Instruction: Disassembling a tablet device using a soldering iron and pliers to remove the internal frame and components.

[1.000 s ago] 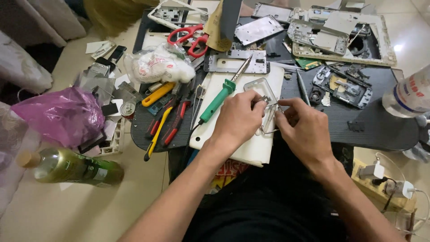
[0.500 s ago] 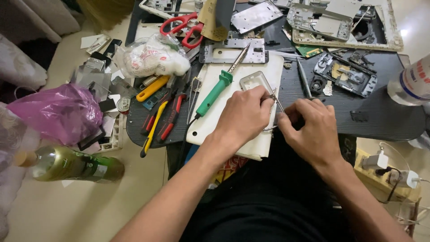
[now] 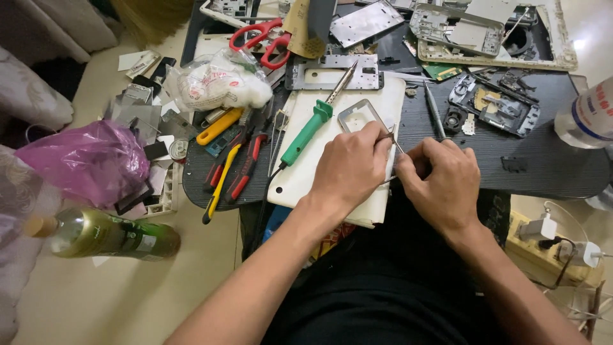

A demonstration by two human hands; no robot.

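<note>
My left hand (image 3: 350, 167) rests on a white board (image 3: 305, 167) and pinches a thin metal tool, likely tweezers (image 3: 394, 142), beside a small grey metal frame (image 3: 357, 117). My right hand (image 3: 442, 180) is curled close against it, fingers closed around something small that I cannot make out. A green-handled soldering iron (image 3: 310, 129) lies on the board just left of my left hand, tip pointing up and right. Both hands meet over the right edge of the board.
A dark low table (image 3: 543, 167) carries dismantled device frames (image 3: 337, 71), circuit parts (image 3: 491, 106), red scissors (image 3: 260, 39), pliers and cutters (image 3: 237, 167), and a bag of cotton (image 3: 217, 84). A purple bag (image 3: 89, 161) and green bottle (image 3: 108, 236) lie left; a clear bottle (image 3: 587, 116) right.
The view has shifted slightly, so the table sits higher in the frame. My hands stay together at the small frame, with only small finger movements.
</note>
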